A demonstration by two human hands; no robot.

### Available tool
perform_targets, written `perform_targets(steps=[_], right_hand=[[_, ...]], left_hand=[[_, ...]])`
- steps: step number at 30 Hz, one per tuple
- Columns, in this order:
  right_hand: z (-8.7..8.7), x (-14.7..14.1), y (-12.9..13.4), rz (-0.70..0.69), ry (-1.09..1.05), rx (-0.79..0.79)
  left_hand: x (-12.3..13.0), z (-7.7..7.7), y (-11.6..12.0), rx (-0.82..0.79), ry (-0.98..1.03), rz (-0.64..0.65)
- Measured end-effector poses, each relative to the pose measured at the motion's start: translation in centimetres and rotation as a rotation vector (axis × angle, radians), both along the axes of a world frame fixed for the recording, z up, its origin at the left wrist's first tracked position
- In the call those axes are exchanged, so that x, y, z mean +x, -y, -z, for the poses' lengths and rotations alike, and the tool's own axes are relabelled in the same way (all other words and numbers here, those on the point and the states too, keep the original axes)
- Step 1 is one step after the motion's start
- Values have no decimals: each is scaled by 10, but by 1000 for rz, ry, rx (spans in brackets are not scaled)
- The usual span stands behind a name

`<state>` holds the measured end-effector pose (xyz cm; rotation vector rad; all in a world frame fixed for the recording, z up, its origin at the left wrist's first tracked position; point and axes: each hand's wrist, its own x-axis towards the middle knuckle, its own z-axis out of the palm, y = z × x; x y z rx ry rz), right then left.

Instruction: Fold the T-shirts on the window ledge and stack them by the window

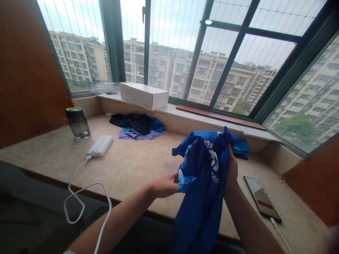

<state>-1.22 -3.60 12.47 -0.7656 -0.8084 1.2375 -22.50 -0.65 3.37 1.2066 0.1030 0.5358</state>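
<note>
A blue shirt [201,197] with white lettering and a lighter blue patterned part hangs from both my hands, bunched at the top and trailing below the counter edge. On its left side, my left hand [168,184] grips the patterned light-blue part, its fingertips partly hidden by the cloth. My right hand [232,169] holds the shirt's right side near the top, with most of its fingers behind the fabric. Behind that hand lies a folded teal and dark blue cloth [241,147].
A pile of dark and purple clothes [140,125] lies by the sill. A bottle [78,123] and a white power bank [100,145] with a cable [106,192] stand left. A phone [262,197] lies right. A white box [143,96] rests on the sill [185,114].
</note>
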Motion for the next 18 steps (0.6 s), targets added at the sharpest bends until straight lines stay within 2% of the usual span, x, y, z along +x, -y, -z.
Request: perform_targets(steps=[3, 6, 11, 12, 14, 18], right_hand=[[11, 4, -6, -133, 13, -111], [24, 12, -10, -108, 19, -133], [38, 26, -10, -51, -6, -202], [40, 28, -9, -50, -5, -212], [41, 31, -9, -52, 10, -218], [38, 38, -11, -105, 11, -196]], left_hand=[[-2, 0, -2, -76, 80, -122], [-7, -6, -9, -98, 107, -243], [-25, -30, -27, -98, 66, -704], [-29, -34, -31, -85, 43, -762], [-37, -39, -37, -94, -54, -747], [-43, -31, -38, -206, -296, -521]])
